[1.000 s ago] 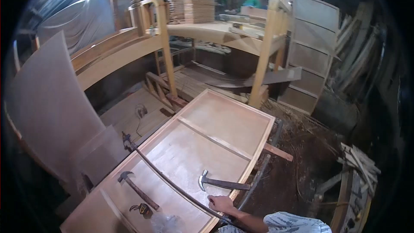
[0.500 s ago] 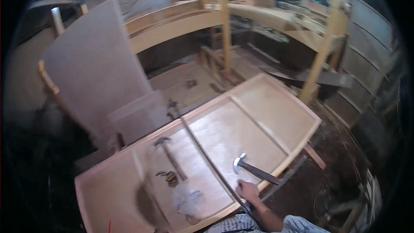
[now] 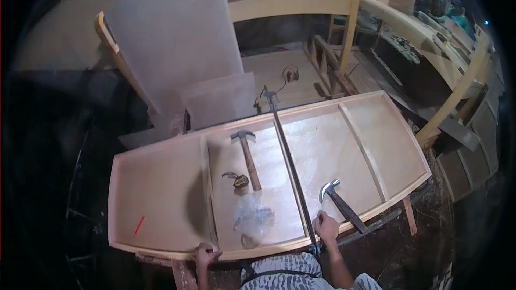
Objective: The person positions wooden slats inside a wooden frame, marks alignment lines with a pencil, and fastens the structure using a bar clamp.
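A shallow wooden panel with a raised frame (image 3: 161,146) and cross strips lies in front of me. A long bar clamp (image 3: 293,169) spans it from far to near edge. My right hand (image 3: 327,229) is closed beside the bar at the near edge; anything in its fingers is too small to make out. To its right, a claw hammer (image 3: 345,209) rests across the near rim. My left hand (image 3: 207,254) has its fingers bent round the near frame edge, by a cross strip (image 3: 208,198). Another claw hammer (image 3: 250,161) lies inside the panel.
Inside the panel lie a black-and-yellow tape measure (image 3: 239,181), a clear plastic bag (image 3: 252,217) and a red pencil-like stick (image 3: 140,225). A large board (image 3: 172,37) leans behind on the left. Timber posts and beams (image 3: 290,6) stand at the back.
My view has turned, so the panel sits more level and further right. My left hand has come into view at the near edge. My right hand stays by the clamp bar.
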Motion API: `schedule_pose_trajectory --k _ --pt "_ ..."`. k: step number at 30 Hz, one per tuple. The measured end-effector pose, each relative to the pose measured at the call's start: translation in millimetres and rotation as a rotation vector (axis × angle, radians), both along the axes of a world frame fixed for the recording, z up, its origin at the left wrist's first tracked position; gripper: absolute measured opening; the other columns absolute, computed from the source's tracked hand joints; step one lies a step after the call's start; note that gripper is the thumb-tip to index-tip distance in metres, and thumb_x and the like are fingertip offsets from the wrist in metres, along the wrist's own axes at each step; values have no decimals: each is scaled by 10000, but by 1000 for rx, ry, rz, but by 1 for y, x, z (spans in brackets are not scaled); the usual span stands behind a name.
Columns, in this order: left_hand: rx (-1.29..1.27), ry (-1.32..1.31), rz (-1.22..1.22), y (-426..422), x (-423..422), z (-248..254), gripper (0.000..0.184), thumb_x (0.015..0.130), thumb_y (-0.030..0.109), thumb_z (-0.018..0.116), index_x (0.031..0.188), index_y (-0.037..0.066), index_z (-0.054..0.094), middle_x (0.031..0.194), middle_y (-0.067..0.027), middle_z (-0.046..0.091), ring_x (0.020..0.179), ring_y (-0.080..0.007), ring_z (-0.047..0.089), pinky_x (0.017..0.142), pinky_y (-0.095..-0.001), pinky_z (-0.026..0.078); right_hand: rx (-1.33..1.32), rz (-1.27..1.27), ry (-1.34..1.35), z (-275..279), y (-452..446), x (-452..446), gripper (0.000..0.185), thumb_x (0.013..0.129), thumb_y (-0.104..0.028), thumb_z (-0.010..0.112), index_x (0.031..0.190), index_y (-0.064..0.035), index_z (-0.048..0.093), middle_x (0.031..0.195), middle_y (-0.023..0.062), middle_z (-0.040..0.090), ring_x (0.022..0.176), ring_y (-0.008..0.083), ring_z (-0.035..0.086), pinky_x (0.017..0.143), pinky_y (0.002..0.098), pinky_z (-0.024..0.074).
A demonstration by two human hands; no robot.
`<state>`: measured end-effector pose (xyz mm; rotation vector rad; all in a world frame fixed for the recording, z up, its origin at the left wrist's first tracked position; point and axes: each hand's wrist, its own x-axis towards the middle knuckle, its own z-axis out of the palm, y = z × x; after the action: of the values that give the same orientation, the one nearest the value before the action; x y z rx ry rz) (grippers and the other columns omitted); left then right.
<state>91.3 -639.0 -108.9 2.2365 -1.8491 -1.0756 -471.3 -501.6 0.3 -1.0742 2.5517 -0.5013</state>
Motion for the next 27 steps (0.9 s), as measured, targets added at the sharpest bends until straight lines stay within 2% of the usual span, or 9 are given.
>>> schedule_pose_trajectory --k 3,5,7,10,11,13,15,21,27 --pt "-77 -61 -175 -7 -22 40 517 600 473 961 739 38 718 888 -129 743 740 -278 698 681 -441 560 -44 -15 27 -3 0 1 172 941 -308 643 1034 -166 663 836 163 747 826 421 732 764 578 546" --pt "-209 -21 -193 -3 -38 70 502 601 450 966 699 39 694 825 -142 704 721 -280 681 692 -436 557 -2 -17 10 -12 2 -1 347 945 -346 624 1210 -140 711 938 210 759 906 447 727 820 574 552" --pt "49 36 -65 -5 -42 81 501 607 383 979 644 32 622 755 -136 658 693 -282 661 673 -429 550 51 4 -11 3 -1 0 402 947 -359 612 1246 -115 722 987 226 759 945 454 724 848 571 553" --pt "-219 135 -231 -6 -24 51 413 698 319 956 712 24 668 796 -123 698 729 -264 674 677 -416 545 38 -8 11 8 -3 4 344 945 -344 630 1163 -97 732 996 223 761 944 448 727 831 558 555" --pt "-232 199 -243 -3 -17 46 365 744 288 940 751 19 693 821 -112 721 746 -247 680 689 -410 545 -61 4 73 -2 -1 3 212 954 -291 659 1005 -92 710 844 182 748 820 419 729 744 543 550" --pt "100 450 -81 -5 -10 59 276 819 223 903 864 6 739 858 -87 750 795 -197 682 723 -399 541 -65 -10 60 -3 -2 4 229 956 -305 662 1026 -92 713 870 188 755 837 423 731 753 541 551" --pt "-69 442 -171 -3 -8 60 265 845 187 891 973 -9 765 897 -74 768 867 -171 692 796 -369 554 -76 1 56 -1 -3 7 237 961 -316 660 1034 -97 713 901 197 762 863 428 734 764 536 555" --pt "-16 397 -49 0 -16 69 324 839 176 900 1077 -13 790 1007 -103 796 977 -191 725 920 -340 560 -45 -18 35 4 -4 9 266 976 -349 639 1033 -97 703 918 201 767 894 434 736 783 523 557" --pt "-49 351 -19 1 -24 86 285 832 161 897 1019 -23 785 945 -104 783 896 -190 721 837 -354 572 50 19 68 -1 -5 3 275 990 -335 652 1127 -107 723 928 173 774 891 396 754 774 501 566"
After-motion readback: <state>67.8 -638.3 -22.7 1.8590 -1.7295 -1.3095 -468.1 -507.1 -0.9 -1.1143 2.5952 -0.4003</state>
